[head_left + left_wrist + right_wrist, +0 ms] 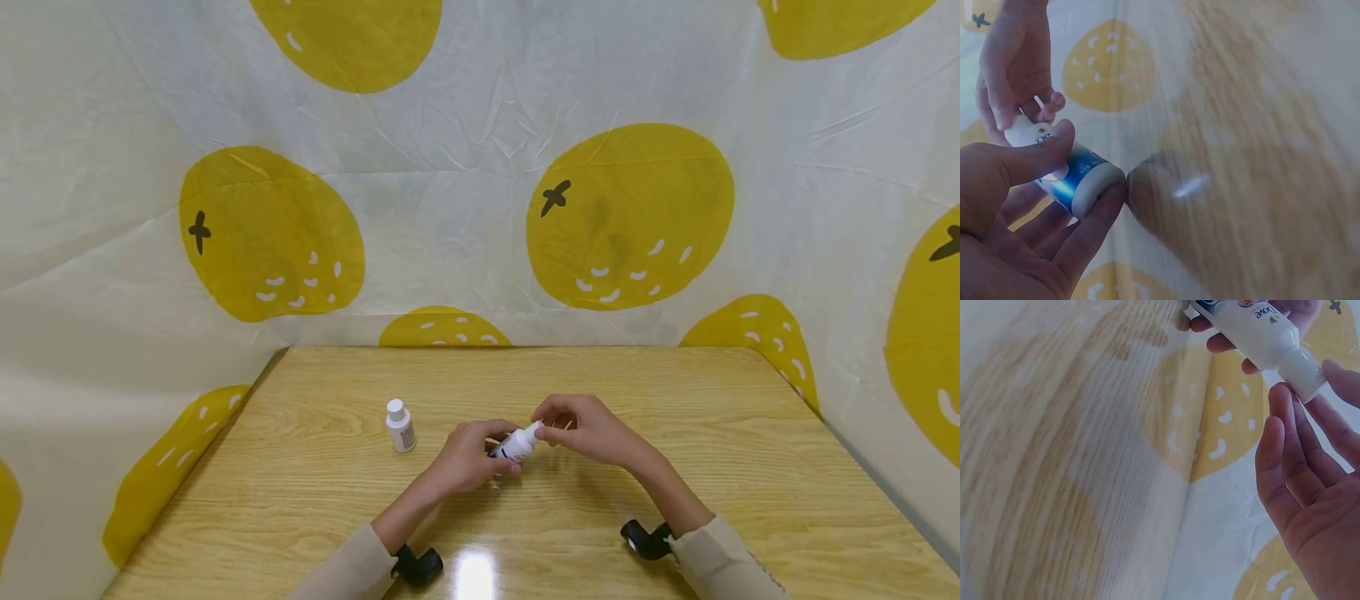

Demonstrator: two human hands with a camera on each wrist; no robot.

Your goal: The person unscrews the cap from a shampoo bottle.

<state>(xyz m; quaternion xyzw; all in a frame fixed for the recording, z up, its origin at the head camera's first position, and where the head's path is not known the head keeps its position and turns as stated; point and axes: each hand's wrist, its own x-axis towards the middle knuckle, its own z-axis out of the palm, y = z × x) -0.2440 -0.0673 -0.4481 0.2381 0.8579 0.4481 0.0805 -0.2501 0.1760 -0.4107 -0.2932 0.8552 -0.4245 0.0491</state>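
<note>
Over the middle of the table, my left hand (465,454) grips a small white Dove bottle (514,447) with a blue band round its lower part. The bottle lies tilted, its capped end up and to the right. My right hand (592,429) pinches the white cap (1302,372) between thumb and fingertips. In the left wrist view, the thumb lies along the bottle's side, and a finger supports its base (1100,187). The right hand's other fingers (1294,465) extend below the cap in the right wrist view.
A second white bottle (401,429) with a white cap stands upright on the wooden table (322,383), left of my hands. A pale cloth (450,225) printed with yellow fruit hangs behind the table and along its sides. Black wrist cameras (418,567) sit at both sleeves.
</note>
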